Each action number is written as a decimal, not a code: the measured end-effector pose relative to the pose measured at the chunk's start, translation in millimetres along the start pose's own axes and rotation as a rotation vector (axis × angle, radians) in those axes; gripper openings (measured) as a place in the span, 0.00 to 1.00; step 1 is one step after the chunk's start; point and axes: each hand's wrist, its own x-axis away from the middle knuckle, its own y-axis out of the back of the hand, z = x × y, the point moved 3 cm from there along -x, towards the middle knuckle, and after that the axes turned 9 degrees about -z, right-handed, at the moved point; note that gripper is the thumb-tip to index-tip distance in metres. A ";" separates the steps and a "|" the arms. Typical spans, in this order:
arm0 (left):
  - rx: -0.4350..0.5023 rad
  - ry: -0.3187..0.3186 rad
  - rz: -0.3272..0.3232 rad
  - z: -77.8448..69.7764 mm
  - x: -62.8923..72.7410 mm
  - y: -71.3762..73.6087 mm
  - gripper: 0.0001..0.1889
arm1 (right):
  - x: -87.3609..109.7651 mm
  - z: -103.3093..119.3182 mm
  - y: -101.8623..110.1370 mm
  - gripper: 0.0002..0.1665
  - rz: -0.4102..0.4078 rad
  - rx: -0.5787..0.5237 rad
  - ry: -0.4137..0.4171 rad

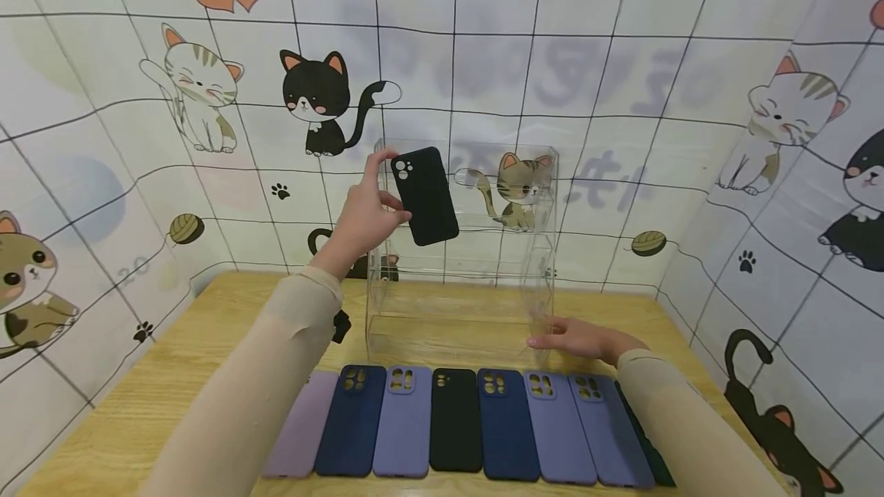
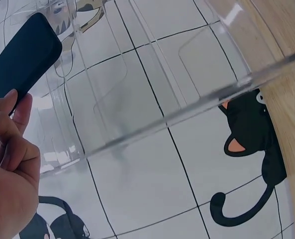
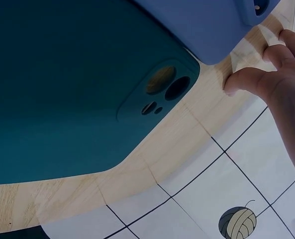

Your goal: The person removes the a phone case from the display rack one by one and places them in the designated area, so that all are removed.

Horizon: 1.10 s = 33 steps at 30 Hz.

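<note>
My left hand pinches a black phone case by one side edge, with its camera cutouts at the top left. The case is held upright and slightly tilted, in front of the upper part of a clear plastic tiered rack. In the left wrist view, my thumb and fingers grip the dark case close to the rack's transparent side. My right hand holds the rack's lower right corner, thumb toward the front. Seen from the right wrist, its fingertips lie beyond the cases.
Along the table's front lies a row of phone cases: a pink one, a black one, several blue and purple ones, and a dark green one at the right end, partly behind my right sleeve. Cat-print sheeting surrounds the wooden table.
</note>
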 end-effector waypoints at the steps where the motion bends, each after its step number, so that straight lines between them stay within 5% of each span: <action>1: 0.004 0.005 0.001 1.0 1.4 4.0 0.50 | 0.0 0.0 0.0 0.59 0.000 0.001 0.000; 12: -0.068 0.055 0.143 16.5 34.7 60.0 0.51 | -1.6 0.8 0.7 0.58 0.014 -0.010 0.008; 21: -0.140 0.099 0.238 53.0 69.7 81.4 0.51 | 1.3 0.4 0.4 0.59 0.018 -0.021 0.004; 33: -0.131 0.174 0.293 97.4 99.6 119.1 0.55 | 0.2 -0.1 1.4 0.58 0.022 -0.032 0.009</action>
